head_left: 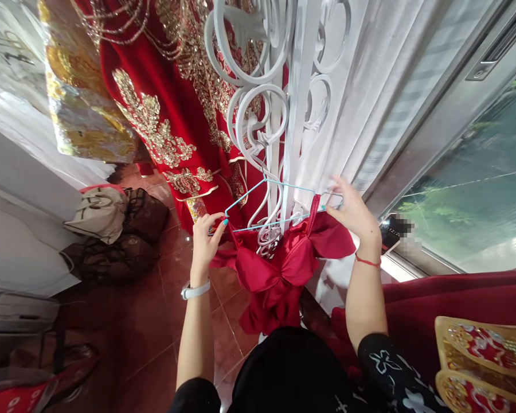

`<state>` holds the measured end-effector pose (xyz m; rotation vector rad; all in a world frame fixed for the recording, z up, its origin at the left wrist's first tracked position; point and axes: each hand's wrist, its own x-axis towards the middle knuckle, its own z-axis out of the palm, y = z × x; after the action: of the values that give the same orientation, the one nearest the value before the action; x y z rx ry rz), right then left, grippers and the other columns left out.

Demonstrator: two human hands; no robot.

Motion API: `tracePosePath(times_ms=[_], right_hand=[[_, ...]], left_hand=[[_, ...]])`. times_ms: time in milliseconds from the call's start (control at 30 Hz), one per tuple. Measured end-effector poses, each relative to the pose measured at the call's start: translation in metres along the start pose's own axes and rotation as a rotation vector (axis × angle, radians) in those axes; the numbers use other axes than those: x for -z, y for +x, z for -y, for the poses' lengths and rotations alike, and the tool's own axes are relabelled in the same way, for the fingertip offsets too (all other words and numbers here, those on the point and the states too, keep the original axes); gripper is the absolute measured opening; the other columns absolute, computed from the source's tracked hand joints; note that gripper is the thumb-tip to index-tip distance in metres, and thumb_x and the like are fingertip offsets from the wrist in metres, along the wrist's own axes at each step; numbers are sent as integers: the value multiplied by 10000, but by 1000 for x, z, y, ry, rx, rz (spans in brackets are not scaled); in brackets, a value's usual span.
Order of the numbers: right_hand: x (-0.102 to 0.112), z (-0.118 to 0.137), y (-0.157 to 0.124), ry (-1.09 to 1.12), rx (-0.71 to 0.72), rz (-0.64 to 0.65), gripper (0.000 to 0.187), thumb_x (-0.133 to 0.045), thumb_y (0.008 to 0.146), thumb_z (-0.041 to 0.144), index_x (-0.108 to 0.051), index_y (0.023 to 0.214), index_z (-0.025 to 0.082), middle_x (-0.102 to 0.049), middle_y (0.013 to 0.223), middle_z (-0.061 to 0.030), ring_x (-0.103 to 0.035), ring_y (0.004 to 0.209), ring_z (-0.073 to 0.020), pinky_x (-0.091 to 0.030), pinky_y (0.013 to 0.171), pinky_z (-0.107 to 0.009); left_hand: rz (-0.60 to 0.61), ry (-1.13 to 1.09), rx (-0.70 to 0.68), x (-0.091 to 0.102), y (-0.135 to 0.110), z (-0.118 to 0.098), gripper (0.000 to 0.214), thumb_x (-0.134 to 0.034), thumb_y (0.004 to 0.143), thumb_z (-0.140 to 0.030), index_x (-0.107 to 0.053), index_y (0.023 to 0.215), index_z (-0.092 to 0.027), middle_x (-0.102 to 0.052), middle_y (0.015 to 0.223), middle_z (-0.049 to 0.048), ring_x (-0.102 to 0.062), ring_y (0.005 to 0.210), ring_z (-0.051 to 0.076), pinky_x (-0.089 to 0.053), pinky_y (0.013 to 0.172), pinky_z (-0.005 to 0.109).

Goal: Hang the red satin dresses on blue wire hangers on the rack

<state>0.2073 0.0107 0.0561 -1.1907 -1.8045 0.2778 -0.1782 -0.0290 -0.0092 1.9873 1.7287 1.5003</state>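
A red satin dress (279, 269) with thin straps and ruffled sleeves hangs from a light blue wire clothes hanger (292, 186) in front of me. The hanger's hook is up against the white scrollwork rack (262, 115). At the hanger's left corner, my left hand (206, 240) is closed in a pinch, with the dress's left strap beside the fingertips. My right hand (356, 211) has its thumb and fingers around the hanger's right end, just outside the right strap; its index finger is slightly blurred.
Red garments with gold embroidery (150, 126) hang at the back left. Bags (98, 212) lie on the tiled floor (150, 321). On the right are a window (464, 189), a dark device (391, 229) on its sill, and ornate gold-red pieces (481, 344) on red cloth.
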Motion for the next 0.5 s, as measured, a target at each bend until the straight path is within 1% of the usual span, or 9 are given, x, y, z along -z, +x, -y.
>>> tracePosePath(times_ms=[67,100,133,200,233,300,367,400,500], right_hand=[[-14,14,-9,91,32,-171,486,-637,812,152,-647,1288,251,-701,1178,-60,-662,1128,-212,-512,1093,-430],[-26,24,-13,165,45,-188,456,-604,849,155,-641,1294,250,-707,1145,-56,-672,1098,-198,-524,1072,-404],[-42,35,-16,250,58,-141,411,-581,883,168,-649,1281,245,-720,1098,-50,-688,1050,-186,-542,1033,-375],[-80,59,-19,369,80,117,345,-566,932,203,-680,1256,238,-748,1079,-49,-710,1020,-181,-553,994,-352],[-102,71,-18,383,94,249,346,-587,944,218,-681,1276,241,-755,1137,-54,-707,1068,-189,-536,1026,-362],[-144,90,-14,354,124,419,426,-649,938,219,-640,1363,252,-717,1326,-74,-666,1219,-211,-472,1115,-400],[-178,103,-11,248,125,485,400,-689,942,243,-667,1341,236,-738,1303,-87,-676,1208,-234,-394,1176,-450],[-190,107,-10,196,109,488,354,-685,955,261,-692,1307,223,-762,1251,-93,-695,1163,-239,-399,1160,-447],[-206,112,-11,130,44,439,254,-652,987,305,-748,1204,213,-805,1106,-83,-731,1023,-233,-482,998,-364]], left_hand=[[-20,10,-12,-1,-4,-3,222,-623,937,-399,-748,1065,-267,-627,859,36,-537,835,229,-456,916,406],[-32,15,-14,-1,-5,-4,227,-620,939,-394,-747,1080,-269,-606,864,37,-537,856,231,-456,940,413],[-47,18,-13,-2,-7,-5,234,-619,939,-388,-745,1098,-272,-593,890,42,-539,891,235,-453,973,425],[-76,19,-4,-4,-10,-7,252,-622,937,-382,-742,1132,-276,-590,998,63,-542,989,249,-436,1043,457],[-84,14,-1,-4,-11,-7,262,-624,935,-382,-742,1144,-278,-591,1058,73,-543,1042,257,-427,1073,469],[-91,-21,-7,-4,-15,-6,290,-631,928,-398,-735,1173,-284,-588,1158,84,-541,1153,270,-412,1126,476],[-121,-131,-6,-2,-21,0,397,-663,904,-436,-682,1276,-299,-571,1280,90,-529,1277,272,-412,1160,455],[-142,-215,13,0,-25,5,491,-687,884,-462,-629,1347,-311,-555,1347,93,-520,1329,270,-424,1161,441],[-101,-434,147,3,-42,24,709,-758,801,-548,-536,1426,-298,-585,1400,116,-566,1346,273,-493,1108,415]])
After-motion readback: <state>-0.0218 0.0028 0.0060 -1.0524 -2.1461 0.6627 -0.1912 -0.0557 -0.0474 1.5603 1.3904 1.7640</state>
